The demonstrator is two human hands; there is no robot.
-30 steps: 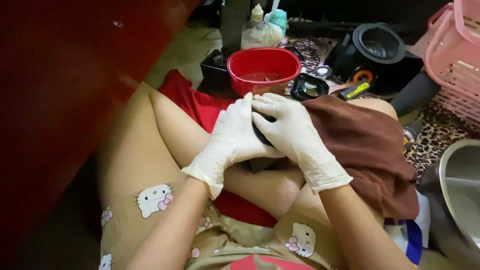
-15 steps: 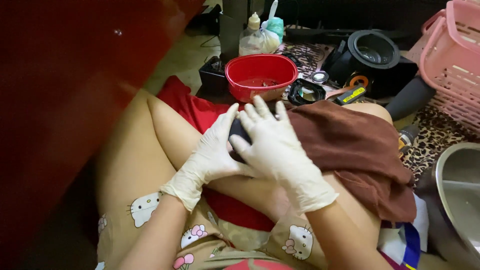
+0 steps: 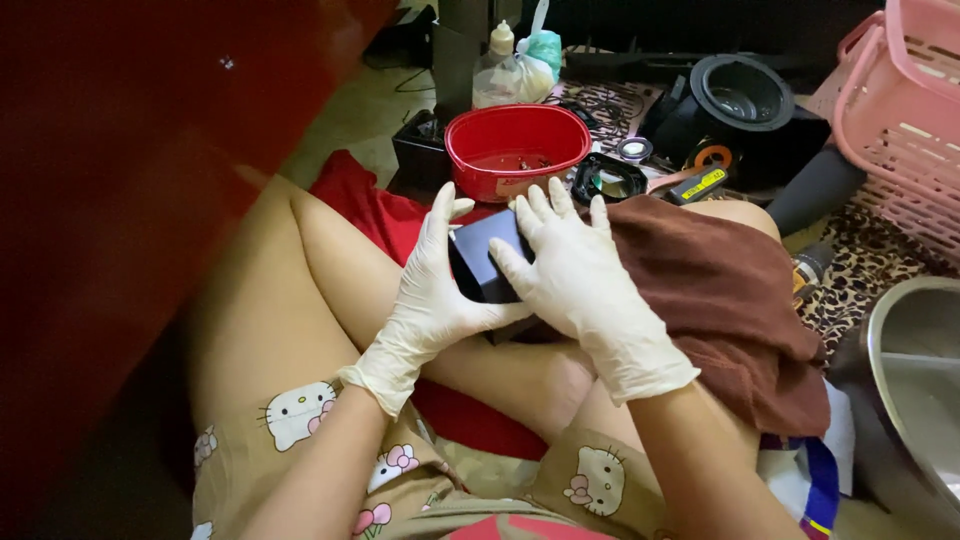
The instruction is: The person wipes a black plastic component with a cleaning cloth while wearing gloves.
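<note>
A flat black box-shaped object (image 3: 483,255) sits over my lap between both hands, which wear white gloves. My left hand (image 3: 432,292) cups its left side and underside, fingers pointing up. My right hand (image 3: 578,280) lies flat over its right part, fingers spread, covering much of it. The object rests at the edge of a brown cloth (image 3: 725,300) draped over my right knee.
A red bowl (image 3: 515,150) with small parts stands just beyond the hands. Behind it are a clear bottle (image 3: 496,72), a round lens part (image 3: 610,181) and a black cylindrical housing (image 3: 745,100). A pink basket (image 3: 900,110) and a steel basin (image 3: 915,380) sit right; a red panel (image 3: 120,200) fills the left.
My hands have spread apart and turned, so the black object between them now shows. The view has shifted slightly.
</note>
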